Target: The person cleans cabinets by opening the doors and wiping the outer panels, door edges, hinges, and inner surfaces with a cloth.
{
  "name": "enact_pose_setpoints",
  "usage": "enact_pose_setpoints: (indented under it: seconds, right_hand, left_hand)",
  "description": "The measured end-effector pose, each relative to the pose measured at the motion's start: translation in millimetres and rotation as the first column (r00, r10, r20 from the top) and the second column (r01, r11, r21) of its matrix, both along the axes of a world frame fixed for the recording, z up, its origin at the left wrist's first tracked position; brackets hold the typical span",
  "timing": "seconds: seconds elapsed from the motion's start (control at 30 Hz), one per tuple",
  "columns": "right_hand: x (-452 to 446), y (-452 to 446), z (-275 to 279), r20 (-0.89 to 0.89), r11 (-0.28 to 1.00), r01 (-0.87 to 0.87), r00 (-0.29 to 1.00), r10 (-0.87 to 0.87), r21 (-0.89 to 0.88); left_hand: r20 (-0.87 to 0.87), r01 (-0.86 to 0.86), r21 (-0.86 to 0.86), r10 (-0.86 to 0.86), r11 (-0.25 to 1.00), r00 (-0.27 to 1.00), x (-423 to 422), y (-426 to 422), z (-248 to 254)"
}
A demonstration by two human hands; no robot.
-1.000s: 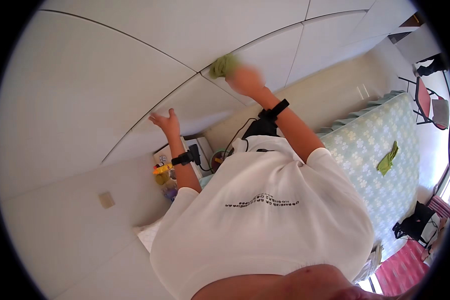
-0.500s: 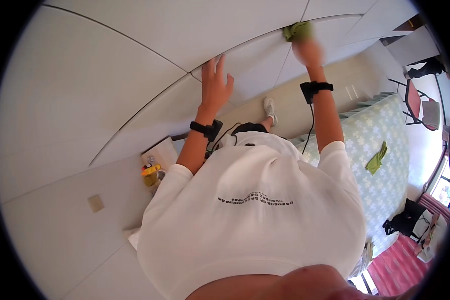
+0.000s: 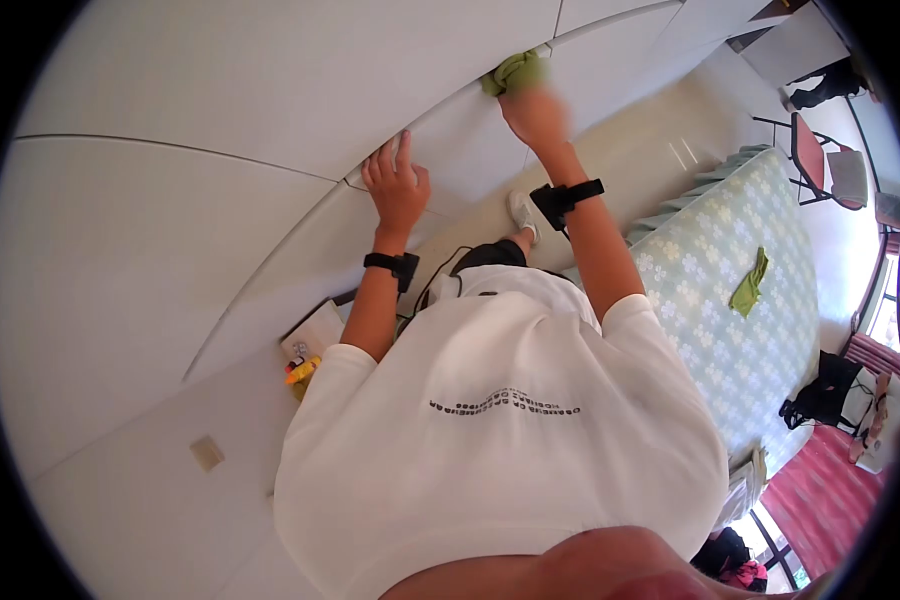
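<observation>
My right hand [image 3: 538, 118], partly blurred, is closed on a crumpled green cloth [image 3: 515, 75]. It presses the cloth against the edge between the upper and lower panels of a white cabinet [image 3: 280, 90]. To the left of it, my left hand [image 3: 400, 195] rests its fingertips on the same edge, with its fingers stretched out and nothing held. Each wrist wears a black strap with a small box.
A bed [image 3: 690, 320] with a pale floral cover stands at the right, and another green cloth [image 3: 750, 283] lies on it. Beyond it is a folding chair [image 3: 810, 155]. Yellow and orange items [image 3: 303, 370] sit on a small stand at the lower left.
My right hand has moved the cloth left along the cabinet edge, closer to my left hand. My left hand stays at the edge, while the whole view has shifted.
</observation>
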State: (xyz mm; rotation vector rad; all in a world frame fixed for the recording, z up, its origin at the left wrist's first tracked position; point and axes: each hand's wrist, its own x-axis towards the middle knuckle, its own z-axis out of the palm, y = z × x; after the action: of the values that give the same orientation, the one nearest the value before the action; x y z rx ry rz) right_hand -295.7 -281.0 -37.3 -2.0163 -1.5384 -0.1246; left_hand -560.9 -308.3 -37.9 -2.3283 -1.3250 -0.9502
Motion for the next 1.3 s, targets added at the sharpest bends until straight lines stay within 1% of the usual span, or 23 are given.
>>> enact_pose_setpoints:
  seconds: [0.03, 0.1, 0.13, 0.17, 0.3, 0.33, 0.37, 0.43, 0.57, 0.63, 0.67, 0.73, 0.8, 0.83, 0.87, 0.93, 0.97, 1.03, 1.07, 1.13, 1.17, 1.23, 1.3]
  right_hand:
    - [4.2, 1.1, -6.3, 0.002, 1.000, -0.006, 1.000, 0.006, -0.006]
    - [25.5, 2.6, -10.8, 0.030, 0.998, -0.020, 0.999, 0.022, -0.056]
    - [42.4, 10.5, -24.7, 0.087, 0.999, -0.043, 0.995, 0.040, 0.027]
    - [56.6, 12.6, -19.0, 0.095, 0.999, -0.023, 0.995, 0.025, -0.024]
    - [125.4, 32.2, -13.7, 0.044, 0.998, 0.030, 0.999, -0.028, -0.053]
    - [137.2, 36.1, -5.5, 0.000, 0.966, 0.151, 0.988, -0.154, -0.212]
    - [145.9, 37.1, 16.3, -0.022, 0.893, 0.259, 0.958, -0.287, -0.369]
    - [176.3, 47.2, 22.3, -0.044, 0.880, 0.282, 0.946, -0.323, -0.383]
    - [216.8, 59.3, 21.5, -0.040, 0.878, 0.328, 0.930, -0.364, -0.349]
    - [223.6, 64.0, 19.2, -0.043, 0.881, 0.333, 0.929, -0.368, -0.337]
    - [223.2, 64.5, 23.4, -0.055, 0.873, 0.322, 0.929, -0.366, -0.368]
    - [203.4, 58.1, 29.6, -0.063, 0.850, 0.309, 0.928, -0.368, -0.426]
    - [171.1, 46.4, 33.8, -0.092, 0.866, 0.258, 0.941, -0.325, -0.428]
    - [154.8, 41.9, 23.8, -0.104, 0.890, 0.216, 0.955, -0.278, -0.401]
    - [132.6, 31.0, 24.0, -0.130, 0.942, 0.168, 0.968, -0.212, -0.289]
    - [93.2, 18.7, 28.9, -0.184, 0.946, 0.147, 0.961, -0.206, -0.288]
    - [79.3, 11.6, 29.6, -0.205, 0.982, 0.091, 0.971, -0.124, -0.164]
    - [76.6, 10.7, 30.1, -0.285, 0.991, 0.076, 0.953, -0.104, -0.107]
    - [79.8, 12.3, 27.6, -0.292, 0.991, 0.077, 0.950, -0.107, -0.113]
    - [91.0, 16.9, 22.2, -0.298, 0.996, 0.063, 0.951, -0.080, -0.067]
    - [96.5, 20.3, 19.7, -0.293, 0.995, 0.070, 0.952, -0.088, -0.070]
    - [105.7, 23.1, 16.2, -0.287, 0.979, 0.111, 0.945, -0.157, -0.169]
    - [116.9, 25.5, 17.7, -0.263, 0.966, 0.139, 0.945, -0.195, -0.218]
  left_hand:
    - [-0.068, 0.016, 0.037, -0.013, 0.999, 0.998, -7.2, 4.1, -9.3]
    - [-0.074, 0.014, 0.052, -0.010, 0.999, 0.997, -10.1, 7.9, -19.1]
    - [-0.081, 0.016, 0.066, -0.011, 0.998, 0.997, -11.5, 10.0, -23.7]
    - [-0.080, 0.010, 0.065, -0.005, 0.998, 0.997, -10.5, 12.5, -26.8]
    - [-0.005, -0.053, 0.163, 0.055, 0.985, 0.998, 0.2, 15.1, -31.3]
    - [0.020, -0.065, 0.190, 0.062, 0.980, 0.998, 2.4, 17.1, -29.9]
    - [0.021, -0.065, 0.191, 0.062, 0.979, 0.998, 2.2, 18.5, -30.8]
    - [0.017, -0.067, 0.241, 0.065, 0.968, 0.998, 3.0, 21.4, -32.5]
    - [0.041, -0.079, 0.230, 0.071, 0.970, 0.997, 4.2, 21.9, -40.2]
    - [0.035, -0.065, 0.192, 0.059, 0.979, 0.998, 2.6, 22.7, -46.2]
    - [0.044, -0.066, 0.197, 0.058, 0.978, 0.997, 5.9, 21.2, -41.5]
    - [0.068, -0.065, 0.132, 0.056, 0.989, 0.996, 9.5, 16.0, -34.8]
    - [0.077, -0.074, 0.095, 0.067, 0.993, 0.995, 12.7, 11.9, -27.6]
    - [0.075, -0.080, 0.051, 0.076, 0.995, 0.994, 12.9, 8.3, -25.6]
    - [0.078, -0.084, 0.046, 0.080, 0.995, 0.994, 14.9, 4.5, -21.6]
    - [0.067, -0.060, -0.043, 0.062, 0.997, 0.996, 20.9, 0.9, -9.7]
    - [0.066, -0.058, -0.050, 0.062, 0.997, 0.996, 26.8, 0.4, -0.7]
    - [0.054, 0.079, -0.223, -0.068, 0.972, 0.996, 40.2, -2.1, 21.5]
    - [0.047, 0.078, -0.228, -0.070, 0.970, 0.996, 48.1, -0.8, 28.3]
    - [0.006, 0.125, -0.341, -0.131, 0.932, 0.991, 65.1, 3.6, 37.5]
    - [0.012, 0.133, -0.343, -0.138, 0.930, 0.990, 71.6, 6.5, 39.8]
    - [0.023, 0.170, -0.336, -0.172, 0.927, 0.985, 87.0, 7.7, 39.8]
    - [0.038, 0.195, -0.340, -0.194, 0.920, 0.980, 99.8, 10.7, 39.9]
